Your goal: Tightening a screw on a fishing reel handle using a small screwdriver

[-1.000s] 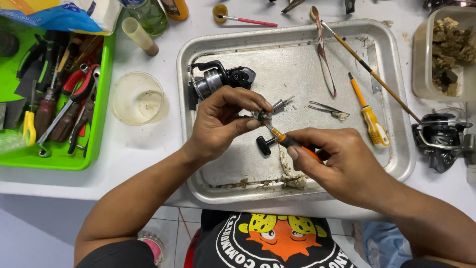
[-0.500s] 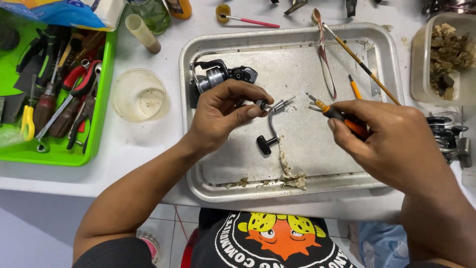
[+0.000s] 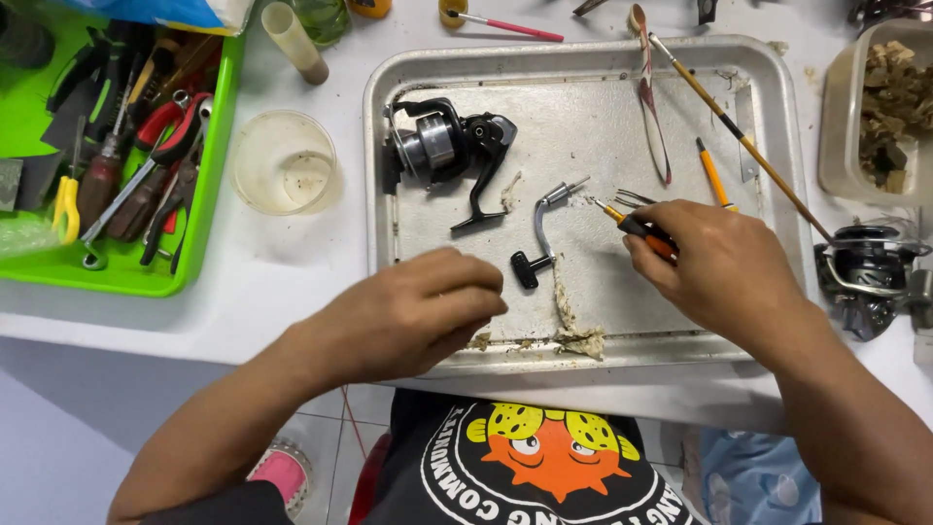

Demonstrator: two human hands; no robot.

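The right hand (image 3: 724, 272) grips a small orange screwdriver (image 3: 637, 226), its tip by the metal crank handle (image 3: 540, 228) lying loose in the middle of the tray (image 3: 777, 146), while the left hand (image 3: 413, 311), curled and holding nothing, rests on the tray's front edge.

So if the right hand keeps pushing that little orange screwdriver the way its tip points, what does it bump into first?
Probably the bent silver crank handle with the black knob. The right hand aims the small orange-handled screwdriver up and left at the handle's top end, lying in the metal tray. Whether they already touch is unclear.
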